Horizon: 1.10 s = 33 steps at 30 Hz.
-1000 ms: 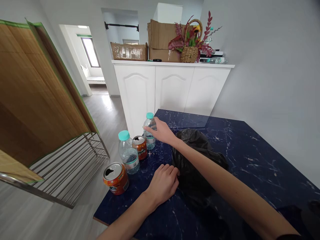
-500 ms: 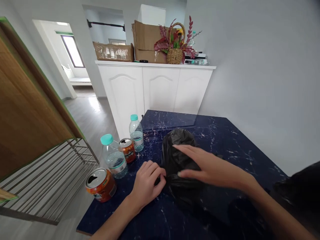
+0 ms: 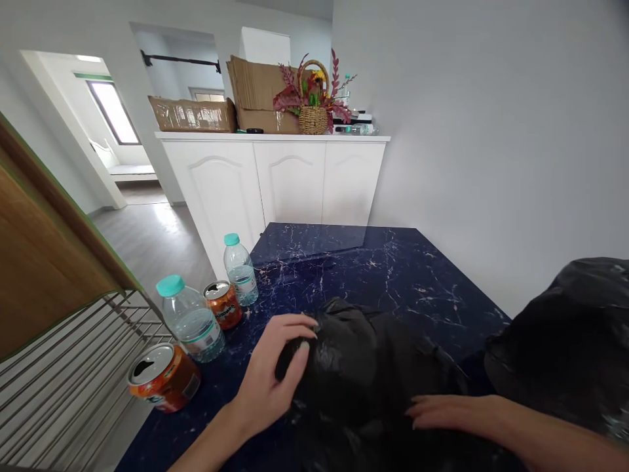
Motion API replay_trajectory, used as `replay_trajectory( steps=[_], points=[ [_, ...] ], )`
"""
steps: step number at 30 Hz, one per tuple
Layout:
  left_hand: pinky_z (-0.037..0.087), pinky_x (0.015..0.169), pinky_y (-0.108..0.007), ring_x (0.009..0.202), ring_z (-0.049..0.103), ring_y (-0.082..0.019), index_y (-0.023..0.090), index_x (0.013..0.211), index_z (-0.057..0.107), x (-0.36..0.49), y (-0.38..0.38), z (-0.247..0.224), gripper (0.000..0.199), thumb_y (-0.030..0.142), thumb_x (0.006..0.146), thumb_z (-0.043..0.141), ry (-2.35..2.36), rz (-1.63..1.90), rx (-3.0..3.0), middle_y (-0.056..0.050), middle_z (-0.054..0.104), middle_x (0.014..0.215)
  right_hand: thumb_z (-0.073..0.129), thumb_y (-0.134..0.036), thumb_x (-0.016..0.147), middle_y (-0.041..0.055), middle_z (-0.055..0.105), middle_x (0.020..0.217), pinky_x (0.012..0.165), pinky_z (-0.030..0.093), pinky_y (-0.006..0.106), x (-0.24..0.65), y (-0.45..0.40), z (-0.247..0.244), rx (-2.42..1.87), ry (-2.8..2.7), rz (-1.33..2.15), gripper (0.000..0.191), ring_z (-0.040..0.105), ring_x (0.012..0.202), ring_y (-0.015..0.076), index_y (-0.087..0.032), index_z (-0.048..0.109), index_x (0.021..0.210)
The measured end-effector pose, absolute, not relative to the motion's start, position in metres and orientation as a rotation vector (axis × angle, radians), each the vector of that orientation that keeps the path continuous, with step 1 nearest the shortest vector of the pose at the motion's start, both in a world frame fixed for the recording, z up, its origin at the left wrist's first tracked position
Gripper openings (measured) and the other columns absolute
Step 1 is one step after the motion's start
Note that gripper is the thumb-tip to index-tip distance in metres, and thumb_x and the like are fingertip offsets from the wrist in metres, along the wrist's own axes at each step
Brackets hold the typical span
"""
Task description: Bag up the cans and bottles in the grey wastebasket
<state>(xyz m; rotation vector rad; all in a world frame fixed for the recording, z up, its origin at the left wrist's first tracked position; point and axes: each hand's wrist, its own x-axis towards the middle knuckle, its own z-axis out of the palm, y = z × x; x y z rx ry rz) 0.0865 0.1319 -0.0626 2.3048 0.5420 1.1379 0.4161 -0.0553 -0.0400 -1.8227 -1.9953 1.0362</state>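
A crumpled black plastic bag (image 3: 344, 367) lies spread over the near part of the dark blue marbled table (image 3: 358, 269). At its left edge, my left hand (image 3: 272, 370) is curled with thumb and fingertips close together, black plastic between them. My right hand (image 3: 452, 416) rests on the bag's right part, fingers stretched out and partly lost against the dark plastic. Left of my left hand stand an orange soda can (image 3: 167, 377), a clear bottle with a turquoise cap (image 3: 194, 324), another orange can (image 3: 225, 305) and a second capped bottle (image 3: 240, 272).
Another black plastic bag (image 3: 565, 334) bulges at the right edge. Beyond the table, a white cabinet (image 3: 289, 183) carries cardboard boxes (image 3: 191, 115) and a flower basket (image 3: 313, 120). A metal rack (image 3: 88, 387) stands at the left, beside the table.
The bag, bunched up before, now spreads wider and nearer to me. My right hand has moved down and right across it. The view has turned slightly right.
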Motion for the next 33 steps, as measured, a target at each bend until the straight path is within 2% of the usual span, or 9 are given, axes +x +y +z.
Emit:
replay_trajectory(
  steps=[4, 8, 11, 14, 18, 22, 27, 30, 33],
  points=[
    [0.049, 0.12, -0.049, 0.145, 0.057, -0.027, 0.027, 0.14, 0.063, 0.099, 0.147, -0.081, 0.031, 0.03, 0.111, 0.052, 0.601, 0.765, 2.701, -0.009, 0.067, 0.149, 0.058, -0.066, 0.101, -0.0024, 0.053, 0.163, 0.12, 0.052, 0.053, 0.397, -0.034, -0.045, -1.841, -1.879, 0.754, 0.056, 0.055, 0.148, 0.0359, -0.05, 0.057, 0.154],
    [0.039, 0.127, -0.059, 0.161, 0.037, -0.034, 0.023, 0.161, 0.048, 0.098, 0.154, -0.119, 0.061, 0.051, 0.108, 0.057, 0.584, 0.454, 3.006, -0.013, 0.048, 0.169, 0.048, -0.075, 0.102, -0.0042, 0.029, 0.175, 0.13, 0.031, 0.063, 0.37, 0.006, -0.079, -1.906, -2.089, 0.744, 0.074, 0.025, 0.163, 0.0372, -0.043, 0.035, 0.168],
    [0.034, 0.128, -0.062, 0.16, 0.038, -0.038, 0.019, 0.162, 0.048, 0.09, 0.162, -0.143, 0.069, 0.06, 0.107, 0.051, 0.818, 0.445, 3.072, -0.015, 0.048, 0.168, 0.044, -0.077, 0.102, 0.0008, 0.017, 0.178, 0.132, 0.021, 0.065, 0.373, 0.023, -0.103, -1.991, -2.176, 0.734, 0.084, 0.012, 0.164, 0.0387, -0.032, 0.028, 0.171],
    [0.04, 0.122, -0.066, 0.148, 0.051, -0.044, 0.016, 0.148, 0.064, 0.084, 0.166, -0.142, 0.064, 0.063, 0.106, 0.049, 1.156, 0.556, 3.058, -0.018, 0.064, 0.152, 0.044, -0.071, 0.106, 0.0015, 0.023, 0.177, 0.133, 0.023, 0.065, 0.381, 0.025, -0.105, -2.043, -2.16, 0.616, 0.075, 0.017, 0.164, 0.0386, -0.031, 0.037, 0.168],
    [0.047, 0.116, -0.06, 0.14, 0.056, -0.039, 0.018, 0.123, 0.075, 0.085, 0.162, -0.112, 0.038, 0.038, 0.111, 0.046, 1.111, 0.696, 3.05, -0.017, 0.072, 0.134, 0.04, -0.057, 0.112, -0.0015, 0.034, 0.174, 0.133, 0.027, 0.062, 0.36, 0.013, -0.086, -1.877, -2.209, 0.456, 0.058, 0.025, 0.163, 0.0346, -0.035, 0.044, 0.165],
    [0.038, 0.127, -0.055, 0.155, 0.043, -0.032, 0.024, 0.148, 0.062, 0.086, 0.174, -0.11, 0.044, 0.045, 0.112, 0.047, 0.697, 0.504, 3.076, -0.009, 0.059, 0.159, 0.039, -0.063, 0.11, -0.0021, 0.017, 0.178, 0.131, 0.022, 0.07, 0.325, 0.011, -0.085, -1.76, -2.299, 0.616, 0.067, 0.012, 0.165, 0.0382, -0.037, 0.027, 0.171],
    [0.034, 0.126, -0.067, 0.159, 0.037, -0.042, 0.02, 0.163, 0.048, 0.074, 0.192, -0.146, 0.073, 0.067, 0.107, 0.044, 1.097, 0.412, 3.023, -0.016, 0.045, 0.17, 0.034, -0.076, 0.106, 0.0007, 0.002, 0.18, 0.132, 0.01, 0.069, 0.352, 0.033, -0.122, -1.854, -2.303, 0.642, 0.079, -0.001, 0.166, 0.036, -0.036, 0.017, 0.173],
    [0.032, 0.127, -0.068, 0.152, 0.047, -0.044, 0.017, 0.152, 0.06, 0.07, 0.186, -0.146, 0.07, 0.067, 0.104, 0.05, 1.191, 0.512, 3.015, -0.018, 0.059, 0.158, 0.036, -0.075, 0.106, 0.0043, 0.012, 0.18, 0.133, 0.018, 0.065, 0.388, 0.044, -0.138, -1.994, -2.216, 0.486, 0.08, 0.007, 0.166, 0.0357, -0.033, 0.024, 0.172],
    [0.04, 0.125, -0.062, 0.144, 0.055, -0.038, 0.019, 0.134, 0.071, 0.075, 0.181, -0.13, 0.048, 0.054, 0.107, 0.054, 1.107, 0.657, 2.98, -0.016, 0.068, 0.144, 0.037, -0.065, 0.11, 0.0088, 0.033, 0.175, 0.131, 0.029, 0.063, 0.395, 0.047, -0.131, -2.046, -2.16, 0.355, 0.071, 0.026, 0.163, 0.0366, -0.027, 0.038, 0.169]
  ],
)
